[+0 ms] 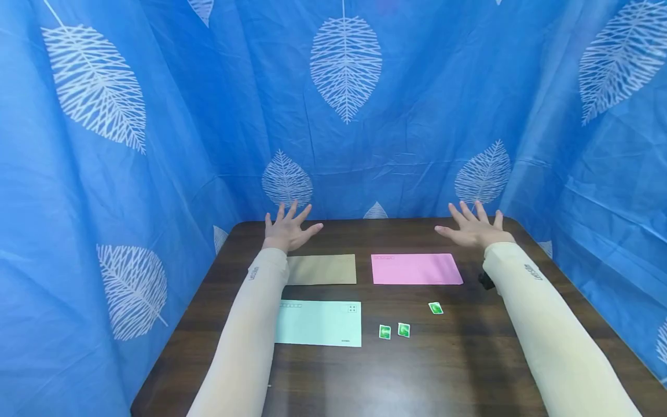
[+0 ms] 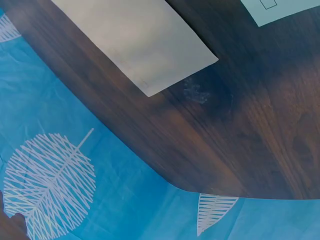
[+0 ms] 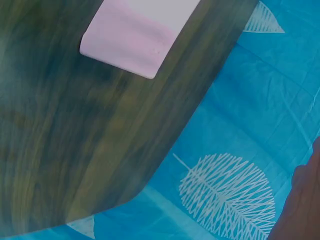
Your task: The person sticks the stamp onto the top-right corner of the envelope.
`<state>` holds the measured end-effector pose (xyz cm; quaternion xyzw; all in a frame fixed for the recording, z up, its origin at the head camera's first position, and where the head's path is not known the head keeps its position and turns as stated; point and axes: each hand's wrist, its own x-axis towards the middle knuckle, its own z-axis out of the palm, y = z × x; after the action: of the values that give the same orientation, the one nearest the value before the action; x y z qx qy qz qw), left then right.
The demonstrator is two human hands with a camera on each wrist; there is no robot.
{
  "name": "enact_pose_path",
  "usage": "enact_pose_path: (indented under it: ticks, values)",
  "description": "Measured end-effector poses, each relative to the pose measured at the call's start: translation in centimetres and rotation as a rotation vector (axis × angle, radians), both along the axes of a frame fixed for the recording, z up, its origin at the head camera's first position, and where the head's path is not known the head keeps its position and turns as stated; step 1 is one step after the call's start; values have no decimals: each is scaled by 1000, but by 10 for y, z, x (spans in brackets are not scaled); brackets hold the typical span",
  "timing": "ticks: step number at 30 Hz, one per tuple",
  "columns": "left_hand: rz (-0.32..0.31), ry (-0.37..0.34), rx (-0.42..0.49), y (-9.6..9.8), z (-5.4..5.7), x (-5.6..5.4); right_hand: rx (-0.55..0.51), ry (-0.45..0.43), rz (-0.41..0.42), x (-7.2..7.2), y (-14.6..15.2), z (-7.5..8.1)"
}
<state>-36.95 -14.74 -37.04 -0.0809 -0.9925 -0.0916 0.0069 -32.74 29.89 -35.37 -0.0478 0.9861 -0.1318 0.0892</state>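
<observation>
Both hands are raised with fingers spread and hold nothing. My left hand (image 1: pixel 288 233) is over the far left of the table, nearest to a tan envelope (image 1: pixel 323 270). Over the far right is my right hand (image 1: pixel 476 230), beyond and to the right of a pink envelope (image 1: pixel 416 269). A mint-green envelope (image 1: pixel 320 323) lies in front of the tan one, its left end hidden by my left sleeve. Two green stamps, a left one (image 1: pixel 384 332) and a right one (image 1: pixel 403 330), lie beside it. Another green stamp (image 1: pixel 435 308) sits farther right.
The dark wooden table (image 1: pixel 396 382) has rounded far corners. A blue curtain (image 1: pixel 406 133) with white leaf prints surrounds it at the back and both sides. Something small and black (image 1: pixel 486 281) shows under my right wrist.
</observation>
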Motion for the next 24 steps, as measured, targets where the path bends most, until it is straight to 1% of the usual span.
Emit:
enact_pose_path:
  ticks: [5, 10, 13, 21, 24]
  values:
    - [-11, -12, -15, 4, 0, 1, -20, -20, 14, 2, 1, 0]
    - [-24, -92, 5, 7, 0, 2, -20, -38, 5, 5, 4, -7]
    - [-32, -124, 9, 7, -1, 2, -16, -42, 2, 6, 6, -11]
    - [-79, -135, 1, 13, -5, 0, -57, -54, 2, 10, 11, -19]
    - [-91, -131, 5, 17, -6, -1, -48, -54, 4, 10, 12, -21]
